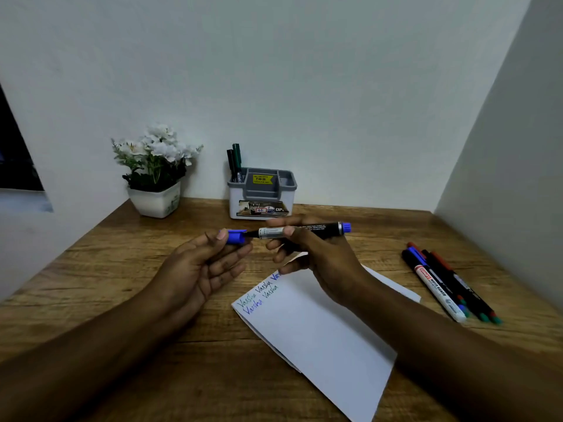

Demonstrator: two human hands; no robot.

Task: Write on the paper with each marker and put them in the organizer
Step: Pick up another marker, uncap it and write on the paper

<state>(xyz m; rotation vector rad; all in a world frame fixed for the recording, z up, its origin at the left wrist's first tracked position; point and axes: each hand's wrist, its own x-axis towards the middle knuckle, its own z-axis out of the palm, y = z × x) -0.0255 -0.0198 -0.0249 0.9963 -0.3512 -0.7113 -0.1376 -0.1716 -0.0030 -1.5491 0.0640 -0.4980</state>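
Above the bench (pixel 115 257), the left hand (pixel 201 269) pinches a blue cap (pixel 236 236) just off the tip of the blue marker (pixel 316 230) gripped by the right hand (pixel 323 260); misaligned, the tip could ink skin.

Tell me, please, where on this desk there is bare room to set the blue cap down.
The desk is bare left of the paper, in front of the flower pot, and between the organizer and the loose markers. The middle is crowded: paper, left hand, right hand.

blue marker (pixel 316 229) — cap (pixel 236 236) seemingly off
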